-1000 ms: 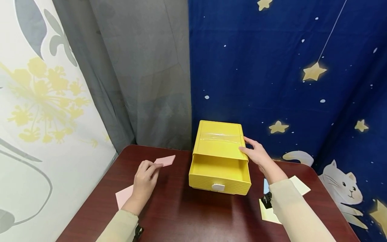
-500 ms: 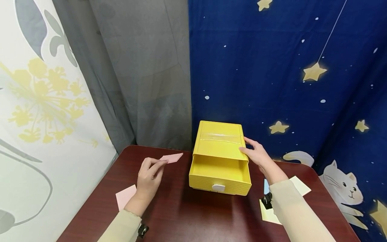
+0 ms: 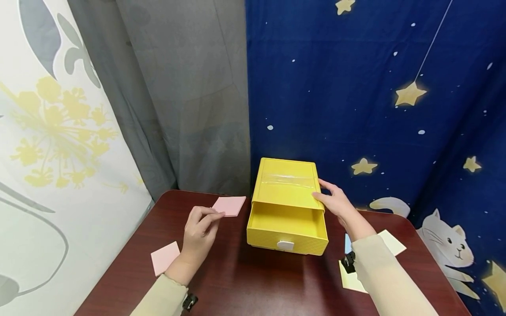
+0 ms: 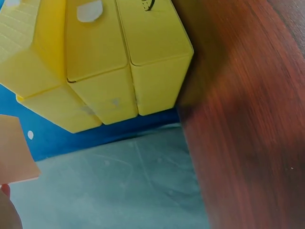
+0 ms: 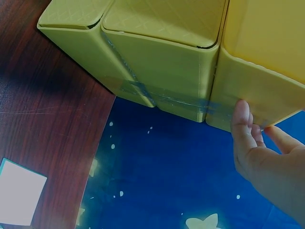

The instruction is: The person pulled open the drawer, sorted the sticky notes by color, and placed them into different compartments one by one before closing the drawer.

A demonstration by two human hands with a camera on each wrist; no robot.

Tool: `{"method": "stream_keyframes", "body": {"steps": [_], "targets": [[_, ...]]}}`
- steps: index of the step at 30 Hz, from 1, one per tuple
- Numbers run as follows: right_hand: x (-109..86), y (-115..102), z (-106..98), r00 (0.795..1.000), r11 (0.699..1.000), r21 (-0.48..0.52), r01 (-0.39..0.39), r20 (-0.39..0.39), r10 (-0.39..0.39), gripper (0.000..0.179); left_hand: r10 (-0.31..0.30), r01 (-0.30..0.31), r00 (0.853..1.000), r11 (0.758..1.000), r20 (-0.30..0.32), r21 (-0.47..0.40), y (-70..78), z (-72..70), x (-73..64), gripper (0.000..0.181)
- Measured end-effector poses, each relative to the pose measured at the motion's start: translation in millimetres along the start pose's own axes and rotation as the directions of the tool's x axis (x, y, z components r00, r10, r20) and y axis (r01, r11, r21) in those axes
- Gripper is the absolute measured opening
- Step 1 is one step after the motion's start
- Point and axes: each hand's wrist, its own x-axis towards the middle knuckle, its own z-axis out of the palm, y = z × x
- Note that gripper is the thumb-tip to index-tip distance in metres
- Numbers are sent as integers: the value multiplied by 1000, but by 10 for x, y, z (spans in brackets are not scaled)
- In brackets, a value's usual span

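Note:
My left hand (image 3: 199,235) pinches a pad of pink sticky notes (image 3: 230,206) between thumb and fingers, held up just left of a yellow drawer unit (image 3: 287,169). In the left wrist view the pink pad (image 4: 15,152) shows at the left edge, apart from the unit's stacked tiers. The top drawer (image 3: 261,236), with a white handle (image 3: 285,245), is pulled out toward me. On the unit's right side lies my right hand (image 3: 336,201), thumb over the top edge. Seen from the right wrist, its extended fingers (image 5: 242,119) touch the yellow side wall.
Another pink pad (image 3: 164,258) lies on the dark red table (image 3: 261,289) at the left. Right of the unit, partly under my right forearm, are a pale yellow pad (image 3: 352,281), a cream pad (image 3: 392,242) and a blue one (image 3: 348,244). Curtains (image 3: 205,109) hang behind.
My left hand has moved right and slightly away from me, bringing the pink pad close to the drawer unit; the pad has turned flatter to view. The right hand has stayed put.

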Motion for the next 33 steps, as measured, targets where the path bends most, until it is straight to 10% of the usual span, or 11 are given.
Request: {"method": "stream_keyframes", "body": {"steps": [33], "targets": [[-12,10,-2,999,1000,-4,31,-21,-31,67,209,-197,970,975,120,-104,398,165,202,18]]}}
